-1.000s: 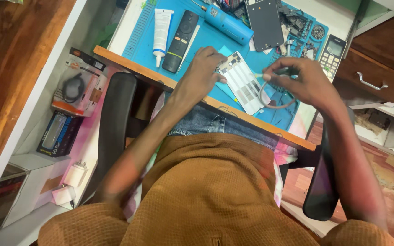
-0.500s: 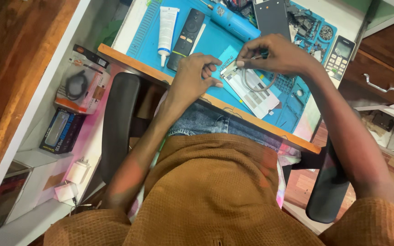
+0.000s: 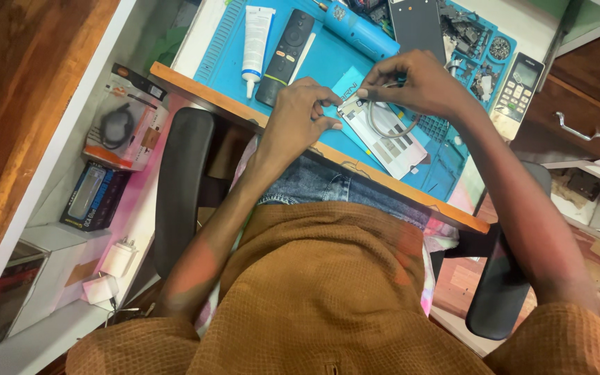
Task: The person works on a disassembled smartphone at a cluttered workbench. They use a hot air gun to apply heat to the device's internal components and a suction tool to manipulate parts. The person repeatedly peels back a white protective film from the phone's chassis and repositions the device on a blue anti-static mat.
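My left hand (image 3: 300, 114) lies flat-fingered on the near end of the white opened device (image 3: 387, 135), pressing it to the blue work mat (image 3: 321, 59) so it cannot slide while I work on it. My right hand (image 3: 418, 83) is closed in a narrow pinch at the device's far end, thumb and forefinger gripping what looks like a thin tool or the end of the grey cable (image 3: 387, 130) that loops over the device; I cannot tell which. The device sits near the front edge of the counter (image 3: 196, 89), angled toward its right end, close to my body so both wrists can rest.

Set aside toward the back edge are a white tube (image 3: 255, 38), a black remote (image 3: 286, 47), a blue cylindrical tool (image 3: 359, 29) and a dark phone panel (image 3: 418, 24), with a keypad phone (image 3: 519, 87) at the right end.

Compared with half a second ago, my right hand has drawn closer to my left, and the pinch now sits right by the left fingertips.
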